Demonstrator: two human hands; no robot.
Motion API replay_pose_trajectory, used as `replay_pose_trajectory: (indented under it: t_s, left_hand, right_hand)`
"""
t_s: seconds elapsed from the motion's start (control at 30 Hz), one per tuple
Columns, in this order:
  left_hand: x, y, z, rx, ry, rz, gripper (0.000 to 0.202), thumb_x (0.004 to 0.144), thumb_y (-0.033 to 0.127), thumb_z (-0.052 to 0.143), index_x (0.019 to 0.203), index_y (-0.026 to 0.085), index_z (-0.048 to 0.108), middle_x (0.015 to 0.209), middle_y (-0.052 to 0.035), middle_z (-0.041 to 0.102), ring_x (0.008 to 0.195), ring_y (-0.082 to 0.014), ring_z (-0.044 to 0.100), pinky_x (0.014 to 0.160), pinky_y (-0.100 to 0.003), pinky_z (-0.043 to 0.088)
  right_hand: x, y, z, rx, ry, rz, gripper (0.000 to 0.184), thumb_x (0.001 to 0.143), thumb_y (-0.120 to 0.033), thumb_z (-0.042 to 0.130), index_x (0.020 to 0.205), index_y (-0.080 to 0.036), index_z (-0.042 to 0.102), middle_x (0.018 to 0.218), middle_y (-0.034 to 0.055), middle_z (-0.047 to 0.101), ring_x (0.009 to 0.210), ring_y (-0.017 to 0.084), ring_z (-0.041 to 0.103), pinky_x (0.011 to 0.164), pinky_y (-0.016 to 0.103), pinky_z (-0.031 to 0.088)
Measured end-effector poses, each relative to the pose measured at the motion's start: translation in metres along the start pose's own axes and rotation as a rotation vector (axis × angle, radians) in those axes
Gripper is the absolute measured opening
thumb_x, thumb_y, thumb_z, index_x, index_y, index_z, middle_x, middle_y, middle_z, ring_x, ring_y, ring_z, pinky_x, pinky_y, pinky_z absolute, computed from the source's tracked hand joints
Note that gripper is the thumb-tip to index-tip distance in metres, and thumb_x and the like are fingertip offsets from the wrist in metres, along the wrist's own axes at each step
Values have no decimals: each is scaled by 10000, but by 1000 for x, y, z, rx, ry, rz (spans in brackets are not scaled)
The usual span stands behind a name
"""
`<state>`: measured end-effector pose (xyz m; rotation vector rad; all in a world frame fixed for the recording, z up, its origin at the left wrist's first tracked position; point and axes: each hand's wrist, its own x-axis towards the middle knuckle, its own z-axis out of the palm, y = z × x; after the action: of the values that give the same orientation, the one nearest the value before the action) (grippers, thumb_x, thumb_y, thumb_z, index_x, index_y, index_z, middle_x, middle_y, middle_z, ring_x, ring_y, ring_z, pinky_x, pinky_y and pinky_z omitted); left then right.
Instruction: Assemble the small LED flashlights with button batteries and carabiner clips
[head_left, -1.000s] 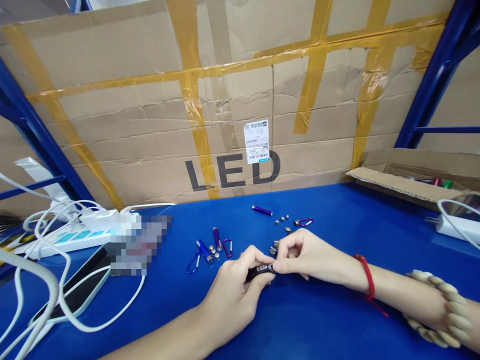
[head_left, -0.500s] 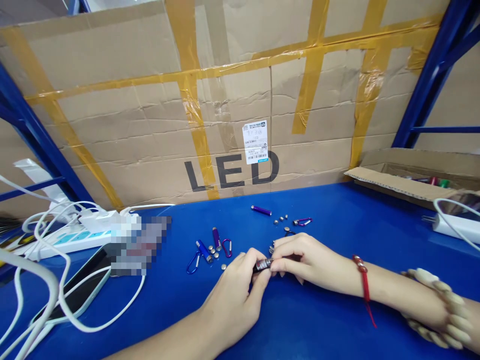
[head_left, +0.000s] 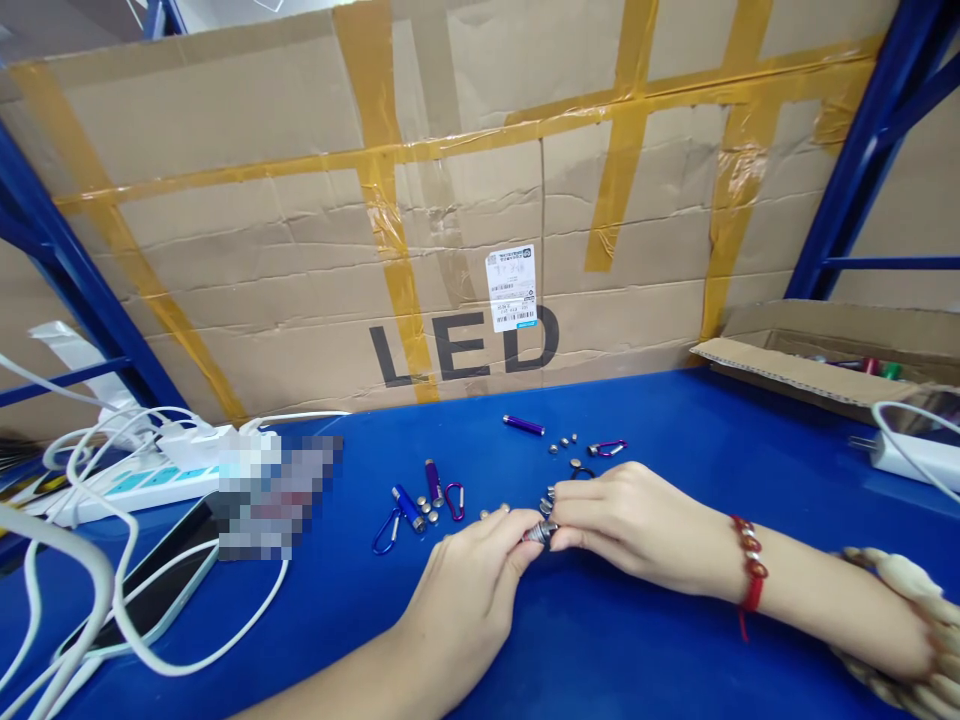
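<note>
My left hand [head_left: 469, 600] is closed around a small dark tube-shaped flashlight [head_left: 535, 535], with a ridged, silvery end showing between its fingertips. Against that end, the thumb and fingers of my right hand [head_left: 634, 510] are pinched; they hide part of it. Shiny button cells [head_left: 547, 500] lie just behind the right fingertips, and two more [head_left: 495, 514] sit beyond the left knuckles. To the left are a blue tube [head_left: 409, 508] with a blue carabiner [head_left: 386, 531], a purple tube [head_left: 434, 482], and a red-purple carabiner [head_left: 454, 501].
Farther back lie another purple tube [head_left: 523, 426], loose button cells [head_left: 564, 442] and a capped carabiner [head_left: 609, 448]. Cables, a power strip [head_left: 154, 488] and a phone [head_left: 150, 590] crowd the left. An open carton [head_left: 795, 375] and white adapter [head_left: 911, 460] stand right; a large cardboard box [head_left: 300, 250] closes off the back.
My right hand has shifted slightly right, and more of the flashlight's silvery end shows between the hands. My left hand has moved slightly and covers more of the body.
</note>
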<state>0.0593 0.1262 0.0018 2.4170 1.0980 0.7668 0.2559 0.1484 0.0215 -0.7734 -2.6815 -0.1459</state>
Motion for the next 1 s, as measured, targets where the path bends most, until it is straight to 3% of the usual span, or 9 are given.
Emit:
replay_pose_trajectory:
  t_s: [0.3, 0.63, 0.8, 1.0]
  left_hand:
    - [0, 2, 0, -2, -48, -81, 259, 939, 210, 341, 914, 208, 599, 829, -25, 656, 750, -189, 617, 688, -263, 440]
    - [-4, 3, -3, 0, -32, 41, 275, 920, 155, 360, 854, 191, 625, 789, -27, 661, 713, -171, 606, 646, -227, 432]
    - [-4, 0, -3, 82, 37, 127, 267, 915, 153, 379, 857, 192, 637, 783, -34, 668, 694, -175, 591, 666, -239, 441]
    - [-4, -2, -2, 85, 87, 174, 261, 903, 133, 411, 952, 211, 654, 826, -32, 687, 713, -178, 604, 698, -256, 460]
  right_hand:
    - [2, 5, -2, 138, -89, 5, 553, 974, -424, 156, 736, -172, 587, 704, 18, 567, 561, 102, 501, 522, 217, 339]
    - [3, -1, 2, 460, -100, 69, 520, 960, -434, 274, 648, -161, 588, 593, -7, 547, 529, 76, 514, 564, 166, 391]
    - [2, -5, 7, 614, -118, 234, 489, 937, -454, 342, 588, -163, 525, 532, -29, 525, 496, 74, 534, 596, 171, 413]
    - [3, -8, 13, 924, -202, 470, 461, 903, -487, 383, 605, -153, 494, 543, -34, 496, 416, 54, 495, 483, 156, 389]
